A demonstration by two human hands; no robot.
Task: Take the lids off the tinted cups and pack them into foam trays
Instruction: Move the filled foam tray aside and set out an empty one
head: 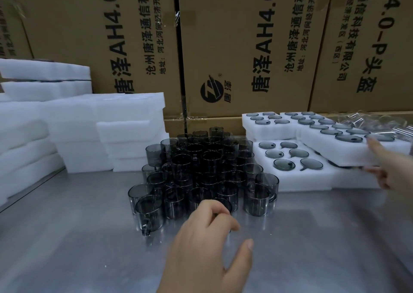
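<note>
- My left hand (207, 237) hangs over the steel table (78, 237), thumb out and fingers curled at the front edge of the cup cluster. I cannot tell whether they hold a cup.
- My right hand (393, 170) grips a foam tray (357, 152) at its near edge, thumb on top and fingers under.
- That tray is tilted and lies partly over a lower tray (301, 181). Both have tinted pieces seated in their round pockets.
- A third filled tray (261, 125) lies behind them.
- The loose tinted cups (201, 170) stand packed together mid-table, left of the trays.
- Foam pieces (89, 125) are stacked at the left.
- Printed cardboard boxes (245, 47) wall the back.
</note>
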